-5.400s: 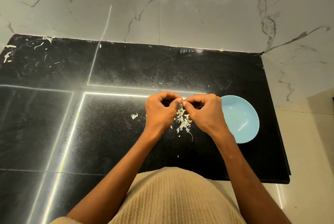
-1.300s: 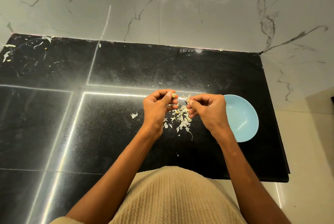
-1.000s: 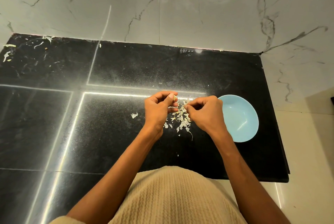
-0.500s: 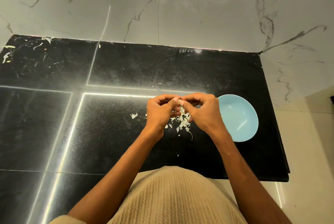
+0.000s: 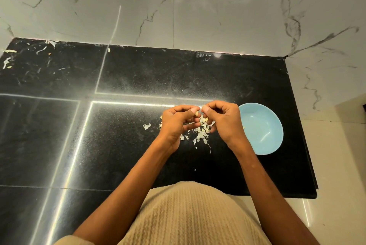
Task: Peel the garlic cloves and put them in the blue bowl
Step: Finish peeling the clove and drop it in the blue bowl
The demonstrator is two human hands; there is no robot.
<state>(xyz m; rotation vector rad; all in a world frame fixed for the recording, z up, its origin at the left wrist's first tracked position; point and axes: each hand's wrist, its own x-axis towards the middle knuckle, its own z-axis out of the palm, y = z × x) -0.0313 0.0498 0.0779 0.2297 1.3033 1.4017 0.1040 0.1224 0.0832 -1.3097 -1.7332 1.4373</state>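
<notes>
Here the left hand (image 5: 176,124) pinches a small garlic clove (image 5: 196,114) between its thumb tip and curled fingers, the pale clove showing just beside the thumbnail. The right hand (image 5: 223,121) has its fingers curled too, thumb tip almost touching the left thumb; whether it grips the clove or a bit of skin cannot be told, as its fingers hide what lies under them. Both hands hover close together above a heap of garlic peels (image 5: 200,133) scattered on the black granite countertop (image 5: 122,137). One stray peel (image 5: 146,126) lies a little to the left of the heap. The blue bowl (image 5: 263,132) sits on the countertop just right of the right hand, partly hidden by that wrist; a pale scrap, perhaps a clove, shows at its left inner side. More bits of peel lie at the far left corner of the countertop. Behind runs a white marble wall (image 5: 178,11) with grey veins. Nearest, a beige knitted garment (image 5: 190,215) fills the bottom.
</notes>
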